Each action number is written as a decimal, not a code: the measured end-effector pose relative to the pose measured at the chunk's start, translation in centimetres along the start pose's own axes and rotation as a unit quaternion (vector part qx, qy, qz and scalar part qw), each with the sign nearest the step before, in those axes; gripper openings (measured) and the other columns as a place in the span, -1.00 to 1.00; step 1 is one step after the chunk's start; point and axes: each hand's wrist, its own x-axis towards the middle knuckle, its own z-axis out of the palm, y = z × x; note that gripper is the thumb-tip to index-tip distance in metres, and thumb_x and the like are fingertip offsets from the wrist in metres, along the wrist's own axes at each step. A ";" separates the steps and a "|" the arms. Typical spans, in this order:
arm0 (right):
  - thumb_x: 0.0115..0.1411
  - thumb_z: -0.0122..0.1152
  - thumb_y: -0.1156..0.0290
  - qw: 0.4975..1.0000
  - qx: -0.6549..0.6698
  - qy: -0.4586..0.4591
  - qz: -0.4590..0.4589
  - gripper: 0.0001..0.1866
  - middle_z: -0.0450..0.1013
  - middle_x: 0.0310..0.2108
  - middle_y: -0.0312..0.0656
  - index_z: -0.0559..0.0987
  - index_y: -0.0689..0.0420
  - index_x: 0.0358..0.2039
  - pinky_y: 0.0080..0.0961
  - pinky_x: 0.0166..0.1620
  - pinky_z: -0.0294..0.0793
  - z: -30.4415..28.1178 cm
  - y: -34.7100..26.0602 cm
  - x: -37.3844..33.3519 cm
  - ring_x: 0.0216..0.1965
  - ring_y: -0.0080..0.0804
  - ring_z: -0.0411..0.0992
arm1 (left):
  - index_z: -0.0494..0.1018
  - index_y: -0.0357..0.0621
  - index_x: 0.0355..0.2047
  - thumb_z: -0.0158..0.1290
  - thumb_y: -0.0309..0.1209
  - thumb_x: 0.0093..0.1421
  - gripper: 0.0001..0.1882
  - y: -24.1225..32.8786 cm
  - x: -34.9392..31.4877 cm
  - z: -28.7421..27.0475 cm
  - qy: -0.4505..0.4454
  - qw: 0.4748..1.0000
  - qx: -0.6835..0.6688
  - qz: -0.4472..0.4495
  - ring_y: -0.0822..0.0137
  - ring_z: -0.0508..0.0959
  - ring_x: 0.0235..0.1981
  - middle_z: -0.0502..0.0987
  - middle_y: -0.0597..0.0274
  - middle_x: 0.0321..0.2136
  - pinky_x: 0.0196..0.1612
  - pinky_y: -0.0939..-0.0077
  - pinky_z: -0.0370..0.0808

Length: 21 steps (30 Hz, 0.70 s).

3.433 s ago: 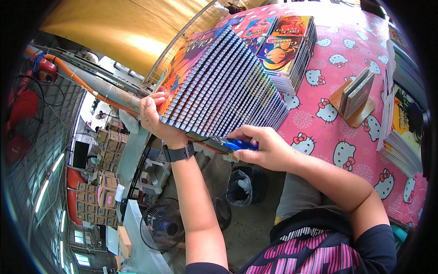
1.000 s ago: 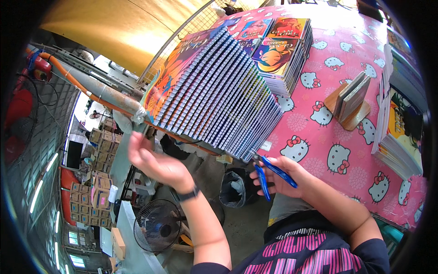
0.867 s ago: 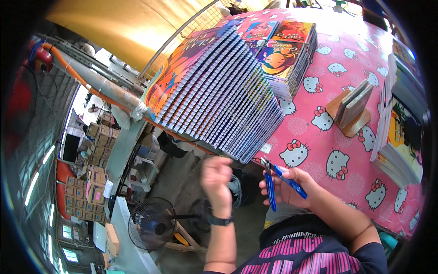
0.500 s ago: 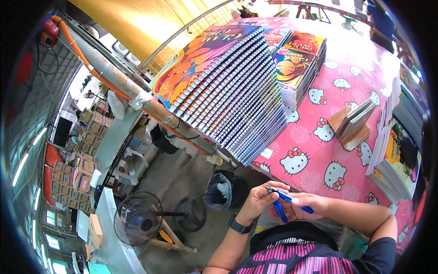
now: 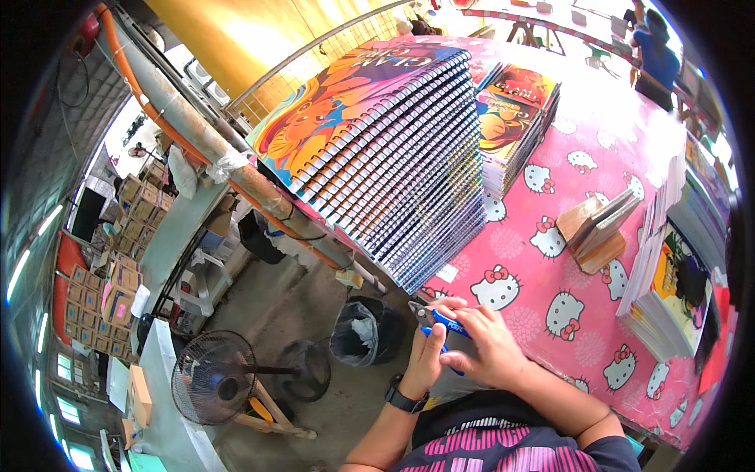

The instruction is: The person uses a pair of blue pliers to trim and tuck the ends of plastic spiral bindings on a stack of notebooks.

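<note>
In front of my chest I hold a pair of pliers (image 5: 452, 323) with blue handles, its metal jaws pointing up and left. My left hand (image 5: 425, 362), with a dark watch at the wrist, is closed about the pliers near the jaws. From the right, my right hand (image 5: 494, 346) lies over the blue handles, its fingers bent onto them and the thumb below. Just beyond the hands, a tall stack of spiral-bound notebooks (image 5: 409, 177) with colourful covers stands at the table's left edge, wire spines facing me.
A pink patterned cloth covers the table (image 5: 519, 244). Smaller spiral notebooks (image 5: 515, 118), a wooden block holder (image 5: 594, 236) and stacks of printed sheets (image 5: 668, 307) rest on it. Left of the table are an orange-wrapped pipe (image 5: 275, 206), a bin (image 5: 363, 334) and a fan (image 5: 216, 377). A person (image 5: 659, 51) is far right.
Both hands have moved slightly left with the pliers. My right hand has shifted from the handle ends to over the handles. The view has turned a little.
</note>
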 end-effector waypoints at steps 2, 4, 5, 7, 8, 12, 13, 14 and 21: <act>-0.03 0.36 0.05 0.996 0.085 -0.020 -0.001 -0.11 0.33 -0.07 -0.02 0.18 0.22 0.21 -0.26 0.00 0.33 -0.4 -0.4 0.6 -0.05 -0.07 0.30 | 0.26 -0.14 -0.03 -0.29 0.12 0.31 -0.43 -0.3 0.2 -0.4 0.015 0.996 0.073 0.050 0.33 0.23 0.08 0.17 0.14 0.12 0.18 0.33 0.11; -0.06 0.38 0.09 0.990 0.130 -0.058 0.012 -0.03 0.30 -0.05 0.03 0.08 0.22 0.26 -0.25 0.02 0.32 -1.1 -0.5 1.3 -0.04 -0.03 0.29 | 0.18 -0.18 0.06 -0.33 0.14 0.31 -0.37 -0.1 0.1 -1.1 -0.033 0.995 0.091 0.016 0.25 0.15 0.18 0.05 0.10 0.20 0.23 0.27 0.05; -0.07 0.40 0.11 0.985 0.148 -0.081 0.020 0.02 0.29 -0.04 0.05 0.03 0.21 0.28 -0.24 0.03 0.32 -1.5 -0.4 1.6 -0.04 -0.01 0.29 | 0.16 -0.20 0.08 -0.34 0.13 0.31 -0.36 -0.1 0.0 -1.1 -0.037 0.995 0.090 0.012 0.22 0.10 0.22 0.02 0.09 0.22 0.25 0.25 0.01; -0.11 0.40 0.19 0.981 0.155 -0.112 0.037 0.07 0.28 -0.05 0.08 -0.03 0.22 0.30 -0.24 0.05 0.32 -1.7 -0.5 1.9 -0.04 0.01 0.29 | 0.12 -0.22 0.11 -0.35 0.12 0.32 -0.35 0.1 -0.2 -0.8 -0.039 0.995 0.090 0.008 0.17 0.00 0.29 -0.04 0.07 0.27 0.29 0.20 -0.07; -0.12 0.41 0.23 0.978 0.159 -0.129 0.045 0.09 0.27 -0.06 0.09 -0.07 0.22 0.31 -0.24 0.05 0.31 -1.6 -0.8 2.1 -0.04 0.02 0.29 | 0.13 -0.23 0.10 -0.35 0.07 0.34 -0.39 -0.1 -0.3 -1.1 -0.049 0.997 0.066 0.009 0.16 -0.14 0.34 -0.11 0.03 0.30 0.31 0.20 -0.16; -0.08 0.24 0.39 0.989 0.088 -0.116 0.021 -0.08 0.28 -0.16 0.09 0.02 0.26 0.28 -0.26 -0.05 0.35 -0.6 0.7 1.9 -0.11 0.00 0.31 | 0.06 -0.27 0.14 -0.19 0.00 0.32 -0.39 -0.2 0.4 -1.1 0.009 0.975 0.211 0.073 0.21 0.05 0.23 -0.01 0.05 0.22 0.24 0.25 0.02; -0.07 0.23 0.39 0.990 0.108 -0.090 0.017 -0.12 0.28 -0.18 0.08 0.06 0.27 0.26 -0.28 -0.07 0.35 -0.8 0.8 2.0 -0.15 -0.01 0.32 | 0.02 -0.28 0.16 -0.15 -0.03 0.32 -0.37 0.3 0.6 -1.3 0.032 0.956 0.274 0.100 0.23 0.10 0.20 0.03 0.05 0.20 0.21 0.28 0.07; -0.05 0.21 0.40 0.989 0.129 -0.064 0.014 -0.17 0.29 -0.20 0.07 0.11 0.28 0.24 -0.29 -0.09 0.36 -1.0 1.0 2.1 -0.18 -0.02 0.33 | 0.06 -0.31 0.12 -0.06 -0.05 0.28 -0.36 1.2 0.8 -1.6 0.067 0.987 0.112 0.095 0.25 0.14 0.18 0.11 0.03 0.17 0.19 0.31 0.09; -0.08 0.23 0.48 0.996 0.040 0.067 -0.039 -0.32 0.37 -0.23 -0.04 0.33 0.25 0.13 -0.42 -0.17 0.38 -3.2 -1.5 7.2 -0.27 -0.28 0.36 | 0.37 -0.18 -0.11 -0.15 -0.04 0.31 -0.56 6.8 9.4 -13.2 0.431 0.870 0.099 0.218 0.41 0.42 -0.19 0.45 0.27 -0.25 -0.08 0.48 0.31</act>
